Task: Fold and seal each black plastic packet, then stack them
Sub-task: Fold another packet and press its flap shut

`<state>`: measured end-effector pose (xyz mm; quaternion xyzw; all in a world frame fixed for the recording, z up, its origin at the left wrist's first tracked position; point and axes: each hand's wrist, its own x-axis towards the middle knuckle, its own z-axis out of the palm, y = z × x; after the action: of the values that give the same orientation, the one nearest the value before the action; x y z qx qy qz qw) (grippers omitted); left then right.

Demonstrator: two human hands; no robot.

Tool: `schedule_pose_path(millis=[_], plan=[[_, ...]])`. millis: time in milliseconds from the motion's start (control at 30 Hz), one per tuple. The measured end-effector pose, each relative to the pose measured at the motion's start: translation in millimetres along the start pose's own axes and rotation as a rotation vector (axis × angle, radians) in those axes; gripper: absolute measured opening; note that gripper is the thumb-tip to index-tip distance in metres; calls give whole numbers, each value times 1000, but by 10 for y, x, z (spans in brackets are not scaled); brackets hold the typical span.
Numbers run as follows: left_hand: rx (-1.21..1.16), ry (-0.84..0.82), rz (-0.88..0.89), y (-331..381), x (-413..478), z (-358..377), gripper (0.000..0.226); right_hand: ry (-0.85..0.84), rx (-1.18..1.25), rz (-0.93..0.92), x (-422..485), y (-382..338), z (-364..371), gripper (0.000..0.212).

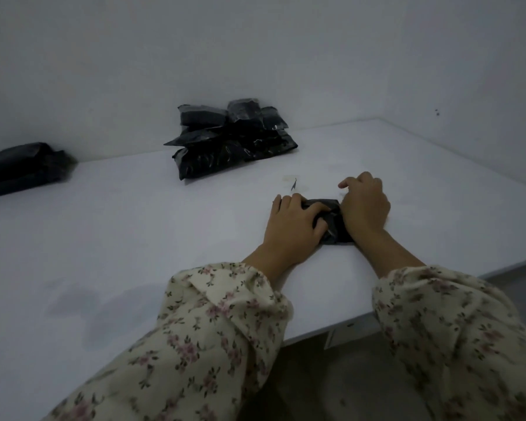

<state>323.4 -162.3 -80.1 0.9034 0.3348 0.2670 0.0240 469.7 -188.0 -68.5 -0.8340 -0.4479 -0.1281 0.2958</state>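
A small black plastic packet (331, 220) lies on the white table (134, 238) right of centre, mostly covered by both hands. My left hand (295, 226) lies over its left side, with the fingers bent onto the plastic. My right hand (365, 205) covers its right side, fingers curled over the far edge; what the fingertips do is hidden. A heap of several black packets (231, 138) sits at the back of the table against the wall.
A separate dark black bundle (22, 167) lies at the far left against the wall. A small scrap and a faint stain (293, 185) mark the table just beyond my hands. The table's front edge (331, 328) runs close under my forearms.
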Motion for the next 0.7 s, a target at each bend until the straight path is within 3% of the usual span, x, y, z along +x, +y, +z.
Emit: schedule_pose_path(millis=[100, 267, 600, 700], plan=[[-3, -6, -13, 135, 82, 74, 67, -15, -199, -102, 36, 214, -85, 41], [-53, -3, -6, 243, 202, 178, 66, -28, -324, -163, 130, 384, -98, 31], [-39, -32, -13, 244, 298, 215, 67, -17, -302, -158, 329, 495, -15, 31], [-46, -31, -10, 233, 306, 223, 65, 73, -299, -189, 381, 496, 12, 24]])
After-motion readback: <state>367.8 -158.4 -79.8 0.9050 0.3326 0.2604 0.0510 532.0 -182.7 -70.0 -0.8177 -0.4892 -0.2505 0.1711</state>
